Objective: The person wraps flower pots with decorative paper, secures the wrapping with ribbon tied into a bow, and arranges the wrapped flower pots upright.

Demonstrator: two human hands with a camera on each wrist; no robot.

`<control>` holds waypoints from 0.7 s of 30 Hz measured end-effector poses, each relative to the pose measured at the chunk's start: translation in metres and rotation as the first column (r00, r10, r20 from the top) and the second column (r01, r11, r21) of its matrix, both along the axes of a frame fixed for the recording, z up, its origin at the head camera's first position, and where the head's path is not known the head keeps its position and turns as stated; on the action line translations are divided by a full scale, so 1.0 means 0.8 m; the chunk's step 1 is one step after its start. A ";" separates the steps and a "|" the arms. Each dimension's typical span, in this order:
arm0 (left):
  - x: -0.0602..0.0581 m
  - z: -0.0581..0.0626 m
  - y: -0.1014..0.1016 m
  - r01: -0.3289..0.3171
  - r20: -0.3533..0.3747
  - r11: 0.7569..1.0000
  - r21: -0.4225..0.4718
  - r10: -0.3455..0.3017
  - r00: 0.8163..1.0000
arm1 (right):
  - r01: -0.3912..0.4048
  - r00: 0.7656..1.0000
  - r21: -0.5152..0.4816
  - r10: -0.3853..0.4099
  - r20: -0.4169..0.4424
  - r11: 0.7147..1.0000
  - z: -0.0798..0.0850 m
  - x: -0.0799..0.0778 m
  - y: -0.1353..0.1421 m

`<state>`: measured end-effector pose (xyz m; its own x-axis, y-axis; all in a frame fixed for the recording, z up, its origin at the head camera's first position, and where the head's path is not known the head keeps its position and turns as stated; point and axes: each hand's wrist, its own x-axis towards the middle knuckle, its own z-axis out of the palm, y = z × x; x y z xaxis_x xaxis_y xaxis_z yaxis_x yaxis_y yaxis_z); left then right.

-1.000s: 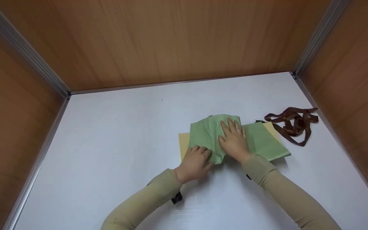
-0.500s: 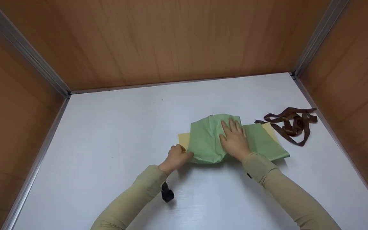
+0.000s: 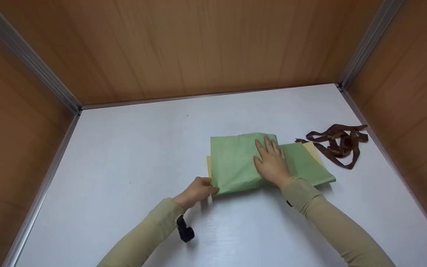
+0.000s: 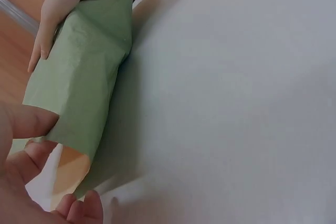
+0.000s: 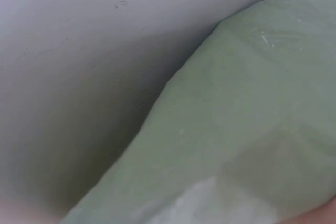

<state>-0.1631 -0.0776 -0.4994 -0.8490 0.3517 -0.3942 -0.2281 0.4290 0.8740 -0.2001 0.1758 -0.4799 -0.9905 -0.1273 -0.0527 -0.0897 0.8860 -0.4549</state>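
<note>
Folded green paper (image 3: 235, 159) with a yellow inner side (image 3: 209, 167) lies right of the table's middle, bulging along its near edge. At its near left corner my left hand (image 3: 197, 191) pinches the green layer between thumb and finger. The left wrist view shows that pinch on the paper's edge (image 4: 73, 129), with the yellow side showing below and the other fingertips (image 4: 92, 205) loosely bent. Flat on top of the paper, fingers spread and straight, rests my right hand (image 3: 272, 163). In the right wrist view, green paper (image 5: 252, 98) fills much of the picture.
A tangled brown ribbon (image 3: 341, 144) lies to the right, one end reaching the paper's far right corner. Wooden panels (image 3: 206, 44) with metal edging close off the back and both sides of the white table (image 3: 124, 167). A black wrist camera (image 3: 186, 230) hangs under the left sleeve.
My left hand has moved left to the near left corner and pulled the green layer outward, so it lies smoother and covers more of the yellow. My right hand stays in place.
</note>
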 end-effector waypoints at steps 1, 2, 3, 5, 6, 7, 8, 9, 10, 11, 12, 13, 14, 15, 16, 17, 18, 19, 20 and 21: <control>0.001 0.000 -0.001 0.008 0.015 1.000 0.006 -0.008 1.000 | -0.003 1.000 0.003 0.003 0.002 1.000 0.001 0.000 0.000; 0.002 0.000 -0.002 0.011 0.027 1.000 0.012 -0.012 1.000 | -0.007 1.000 0.006 0.007 0.004 1.000 0.002 -0.001 0.000; 0.001 0.000 -0.002 0.003 0.039 1.000 0.009 -0.004 0.999 | -0.010 1.000 0.008 0.010 0.004 1.000 0.003 -0.001 0.000; -0.001 0.000 -0.001 -0.041 0.058 0.999 0.008 0.040 0.997 | -0.012 1.000 0.014 0.012 0.007 1.000 0.004 -0.001 0.000; -0.003 0.000 0.000 -0.072 0.070 0.997 0.006 0.072 0.995 | -0.011 1.000 0.018 0.011 0.012 1.000 0.005 -0.002 0.000; -0.004 0.000 0.001 -0.110 0.078 0.994 0.003 0.109 0.991 | -0.010 1.000 0.021 0.009 0.014 1.000 0.005 -0.002 0.000; -0.006 0.000 0.003 -0.149 0.090 0.989 0.002 0.148 0.985 | -0.008 1.000 0.024 0.008 0.016 1.000 0.005 -0.002 0.000; -0.008 0.000 0.004 -0.189 0.105 0.982 -0.008 0.189 0.976 | -0.008 1.000 0.024 0.007 0.015 1.000 0.004 -0.003 0.000; -0.010 -0.001 0.006 -0.222 0.115 0.975 -0.010 0.221 0.968 | -0.008 1.000 0.023 0.008 0.017 1.000 0.004 -0.003 -0.001; -0.012 -0.002 0.007 -0.248 0.128 0.969 -0.014 0.248 0.960 | -0.010 1.000 0.022 0.010 0.019 1.000 0.004 -0.003 -0.001; -0.014 -0.003 0.009 -0.268 0.138 0.963 -0.020 0.268 0.953 | -0.013 1.000 0.021 0.012 0.021 1.000 0.004 -0.004 -0.002; -0.016 -0.004 0.010 -0.280 0.142 0.960 -0.021 0.280 0.950 | -0.017 1.000 0.018 0.016 0.021 1.000 0.004 -0.004 -0.002; -0.018 -0.005 0.012 -0.282 0.140 0.959 -0.020 0.282 0.949 | -0.020 1.000 0.013 0.020 0.024 1.000 0.004 -0.004 -0.002; -0.019 -0.005 0.014 -0.277 0.134 0.961 -0.019 0.277 0.951 | -0.023 0.999 0.006 0.023 0.028 1.000 0.004 -0.003 -0.002; -0.021 -0.006 0.016 -0.266 0.132 0.964 -0.013 0.265 0.955 | -0.024 0.999 -0.002 0.024 0.034 1.000 0.004 -0.003 -0.001; -0.022 -0.007 0.018 -0.252 0.131 0.968 -0.008 0.251 0.959 | -0.024 0.999 -0.011 0.024 0.037 1.000 0.004 -0.003 -0.001; -0.023 -0.007 0.019 -0.239 0.128 0.971 -0.001 0.238 0.963 | -0.020 0.999 -0.021 0.021 0.041 1.000 0.005 -0.003 0.000; -0.024 -0.007 0.021 -0.225 0.123 0.974 0.005 0.223 0.967 | -0.012 0.999 -0.033 0.014 0.049 0.999 0.005 -0.003 0.001; -0.024 -0.006 0.022 -0.216 0.122 0.976 0.008 0.213 0.969 | -0.001 0.998 -0.049 0.004 0.059 0.999 0.006 -0.003 0.001; -0.024 -0.006 0.023 -0.210 0.123 0.978 0.014 0.207 0.971 | 0.011 0.998 -0.067 -0.006 0.069 0.998 0.007 -0.004 0.002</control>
